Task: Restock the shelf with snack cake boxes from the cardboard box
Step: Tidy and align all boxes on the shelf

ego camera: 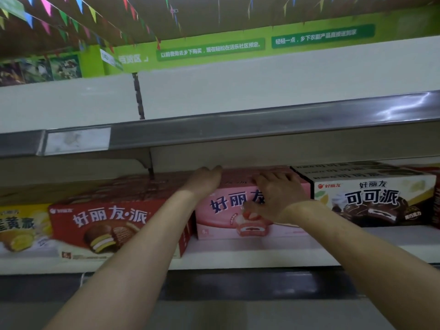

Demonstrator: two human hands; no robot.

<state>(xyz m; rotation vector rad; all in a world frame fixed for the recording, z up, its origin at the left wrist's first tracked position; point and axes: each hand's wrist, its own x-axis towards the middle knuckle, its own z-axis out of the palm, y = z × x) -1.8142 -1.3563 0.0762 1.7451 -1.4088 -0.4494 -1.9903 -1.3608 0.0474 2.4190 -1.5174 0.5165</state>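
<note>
White shelf (pixel 250 254) holds pink box (pixel 223 225) under both hands.

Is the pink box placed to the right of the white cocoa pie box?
No, the pink box stands to the left of the white box, between it and the red box.

A green wall band (pixel 238 47) with white lettering ran across at twelve o'clock, under strings of coloured pennants (pixel 47 13). Below it stood white back panels (pixel 262 91), split by a slotted upright (pixel 138 96), and a grey shelf edge (pixel 238 132).
</note>
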